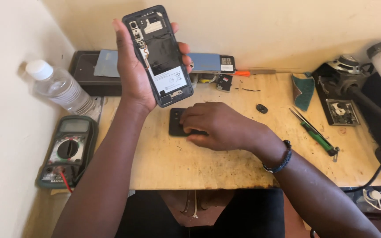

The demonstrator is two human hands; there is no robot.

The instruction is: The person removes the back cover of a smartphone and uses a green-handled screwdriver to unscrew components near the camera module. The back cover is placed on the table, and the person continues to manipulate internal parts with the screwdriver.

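My left hand (133,75) grips an opened phone (158,55) upright above the far left part of the table (225,163), fingers wrapped around its right edge and thumb along its left edge. The back cover is off, so I see the black battery, a white label below it and small boards at the top.

My right hand (219,125) lies palm down on the table just below the phone, fingers pressing on a flat black piece (176,121) that sticks out to the left from under them; I cannot tell whether the fingers pinch it or only rest on it. A dark beaded bracelet (281,158) sits on that wrist.

At the far side, behind the phone, a grey-blue phone back (204,62) lies near a black box (87,72) with a grey sheet on top. A clear water bottle (60,88) with a white cap lies at the left by the wall, and a green multimeter (67,152) with a red lead sits near it, off the table's left edge. To the right, well apart from my hands, are a small black oval part (262,108), a green-handled screwdriver (318,137), a teal cloth (304,91) and a black tray (341,111) with small parts.
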